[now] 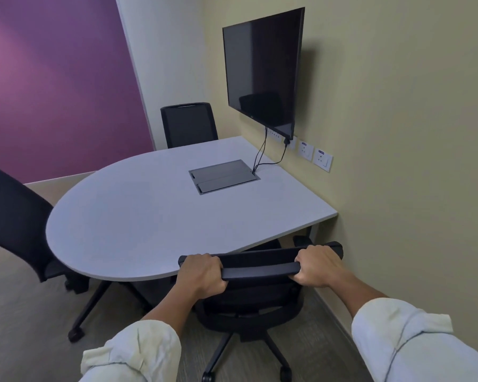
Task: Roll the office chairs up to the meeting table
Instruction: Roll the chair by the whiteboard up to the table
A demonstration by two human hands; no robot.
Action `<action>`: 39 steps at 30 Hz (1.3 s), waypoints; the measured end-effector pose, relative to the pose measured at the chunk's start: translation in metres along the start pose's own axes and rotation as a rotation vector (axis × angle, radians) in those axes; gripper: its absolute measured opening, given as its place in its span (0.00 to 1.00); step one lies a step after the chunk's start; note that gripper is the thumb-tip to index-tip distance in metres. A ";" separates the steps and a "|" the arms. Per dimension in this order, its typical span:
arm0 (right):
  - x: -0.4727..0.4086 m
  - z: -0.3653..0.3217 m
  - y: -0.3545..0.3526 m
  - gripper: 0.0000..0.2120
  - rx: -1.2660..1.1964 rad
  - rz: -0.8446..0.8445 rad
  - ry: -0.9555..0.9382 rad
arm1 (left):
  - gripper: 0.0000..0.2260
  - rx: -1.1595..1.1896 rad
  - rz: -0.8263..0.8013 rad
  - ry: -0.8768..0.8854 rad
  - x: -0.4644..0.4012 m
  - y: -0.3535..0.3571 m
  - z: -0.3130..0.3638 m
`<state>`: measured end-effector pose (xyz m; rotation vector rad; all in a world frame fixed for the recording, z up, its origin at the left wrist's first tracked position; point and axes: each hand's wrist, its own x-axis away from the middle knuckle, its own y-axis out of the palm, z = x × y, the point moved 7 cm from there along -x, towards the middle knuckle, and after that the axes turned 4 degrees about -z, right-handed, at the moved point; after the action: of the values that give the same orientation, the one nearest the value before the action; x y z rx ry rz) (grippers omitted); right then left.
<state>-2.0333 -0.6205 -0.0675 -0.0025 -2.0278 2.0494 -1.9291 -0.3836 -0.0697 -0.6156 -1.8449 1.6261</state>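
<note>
Listing from the left, we note a black mesh-backed chair (11, 216) beside the rounded grey meeting table (138, 216); our left hand (202, 274) and right hand (319, 266) each clenched around the padded top bar of the near chair (260, 264), tucked against the table edge; socket labels (322, 155) unreadable.

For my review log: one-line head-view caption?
Both hands, left and right, grip an office chair's backrest at the meeting table.
</note>
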 end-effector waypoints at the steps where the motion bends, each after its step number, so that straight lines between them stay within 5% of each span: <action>1: -0.001 0.003 -0.002 0.16 -0.001 -0.002 0.004 | 0.10 -0.004 -0.005 0.008 -0.002 -0.003 0.003; 15: -0.071 0.065 -0.010 0.16 -0.012 0.001 -0.106 | 0.10 0.023 -0.039 -0.086 -0.077 -0.004 0.019; 39: -0.086 0.108 -0.009 0.17 -0.071 0.016 -0.271 | 0.11 0.060 -0.086 -0.270 -0.081 -0.013 0.066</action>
<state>-1.9676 -0.7423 -0.0709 0.2601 -2.2628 2.0829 -1.9163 -0.4882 -0.0721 -0.2972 -1.9730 1.7687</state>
